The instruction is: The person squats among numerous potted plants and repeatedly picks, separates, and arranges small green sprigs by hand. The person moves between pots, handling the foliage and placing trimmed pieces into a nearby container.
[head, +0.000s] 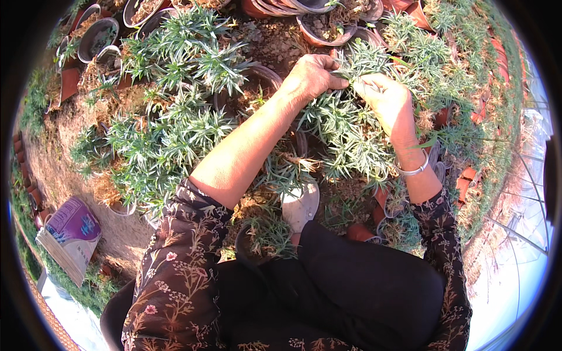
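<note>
My left hand [311,78] reaches into a clump of narrow-leaved grey-green plants [366,59], its thumb and fingers closed on leaves. Close on its right, my right hand [387,102] pinches a shoot or leaf between thumb and curled fingers. The pinched bits are small and partly hidden by the fingers. A bracelet [412,169] circles my right wrist. Below both hands, more of the same foliage [347,127] spreads in bright sun, covering most of the pots beneath it.
Potted plants [175,136] crowd the left side. Plastic pots [99,39] stand at the upper left, and stacked pots [285,8] lie at the top. A purple-and-white printed container [74,232] rests at the lower left. My light-coloured shoe [300,206] is among the pots.
</note>
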{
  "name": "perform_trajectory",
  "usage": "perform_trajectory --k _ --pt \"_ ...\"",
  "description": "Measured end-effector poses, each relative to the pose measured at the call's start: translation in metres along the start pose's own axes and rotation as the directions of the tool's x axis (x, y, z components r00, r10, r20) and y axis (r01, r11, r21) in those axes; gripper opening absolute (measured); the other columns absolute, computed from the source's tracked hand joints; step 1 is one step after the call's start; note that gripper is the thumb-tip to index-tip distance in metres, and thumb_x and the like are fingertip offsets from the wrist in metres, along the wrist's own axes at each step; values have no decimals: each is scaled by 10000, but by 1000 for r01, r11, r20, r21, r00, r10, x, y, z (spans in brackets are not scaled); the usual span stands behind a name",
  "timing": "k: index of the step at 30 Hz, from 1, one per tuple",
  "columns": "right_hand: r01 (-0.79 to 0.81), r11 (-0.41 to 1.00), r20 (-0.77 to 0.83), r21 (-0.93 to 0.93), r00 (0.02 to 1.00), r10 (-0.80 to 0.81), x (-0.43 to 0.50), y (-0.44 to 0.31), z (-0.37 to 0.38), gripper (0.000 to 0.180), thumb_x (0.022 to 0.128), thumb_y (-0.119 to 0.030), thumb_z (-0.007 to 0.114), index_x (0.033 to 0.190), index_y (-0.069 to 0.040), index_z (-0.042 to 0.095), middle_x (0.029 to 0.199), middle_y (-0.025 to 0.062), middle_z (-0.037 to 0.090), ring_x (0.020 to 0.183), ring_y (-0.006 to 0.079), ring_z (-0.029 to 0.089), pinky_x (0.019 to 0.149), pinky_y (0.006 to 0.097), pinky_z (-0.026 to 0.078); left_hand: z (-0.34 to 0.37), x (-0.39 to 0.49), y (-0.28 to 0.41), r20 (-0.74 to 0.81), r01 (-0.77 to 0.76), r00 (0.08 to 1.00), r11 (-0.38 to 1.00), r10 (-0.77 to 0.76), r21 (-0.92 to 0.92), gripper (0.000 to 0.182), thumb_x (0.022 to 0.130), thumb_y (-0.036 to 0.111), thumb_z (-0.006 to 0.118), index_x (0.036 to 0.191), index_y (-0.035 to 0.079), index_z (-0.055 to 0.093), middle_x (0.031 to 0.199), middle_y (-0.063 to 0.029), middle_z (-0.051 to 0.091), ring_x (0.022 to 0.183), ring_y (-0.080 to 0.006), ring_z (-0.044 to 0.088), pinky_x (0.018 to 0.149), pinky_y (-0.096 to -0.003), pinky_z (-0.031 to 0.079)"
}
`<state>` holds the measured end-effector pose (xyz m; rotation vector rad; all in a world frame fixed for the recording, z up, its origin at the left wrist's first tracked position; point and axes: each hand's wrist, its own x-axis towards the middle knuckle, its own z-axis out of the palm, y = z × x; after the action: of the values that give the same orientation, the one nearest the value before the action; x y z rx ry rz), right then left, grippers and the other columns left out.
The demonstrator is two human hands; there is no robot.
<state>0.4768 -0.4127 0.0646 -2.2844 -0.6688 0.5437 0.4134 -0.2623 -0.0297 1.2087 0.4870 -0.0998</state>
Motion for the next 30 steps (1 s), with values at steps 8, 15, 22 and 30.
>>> perform_trajectory --k 8,15,22,30 --pt "-24 987 -13 -158 1000 22 15 5 2 286 787 -246 727 719 6 611 581 78 537 510 155 415 506 316 379 11 -2 -5 -36 -73 997 995 75 61 310 682 34 781 981 52 701 848 -18 705 735 -80 610 735 -249 497" --pt "508 740 -109 -440 788 -606 0 10 17 132 781 -130 693 852 -42 624 629 86 585 517 241 578 498 336 464 17 1 -9 -140 -54 988 994 67 94 333 656 104 804 972 62 709 818 -38 705 745 -105 627 754 -272 499" --pt "257 961 -59 -103 963 -264 -8 -7 6 157 823 -147 669 879 -22 591 663 129 594 581 233 620 525 319 467 16 -11 7 -116 -1 993 999 7 55 311 668 149 816 948 55 722 786 -41 698 705 -98 598 716 -272 484" --pt "-86 994 -20 63 996 87 8 -3 -3 164 867 -171 615 874 -7 609 609 82 562 471 123 512 478 298 426 12 -7 0 -49 -53 997 992 59 118 172 733 75 766 891 58 701 787 18 682 700 -48 563 689 -227 461"
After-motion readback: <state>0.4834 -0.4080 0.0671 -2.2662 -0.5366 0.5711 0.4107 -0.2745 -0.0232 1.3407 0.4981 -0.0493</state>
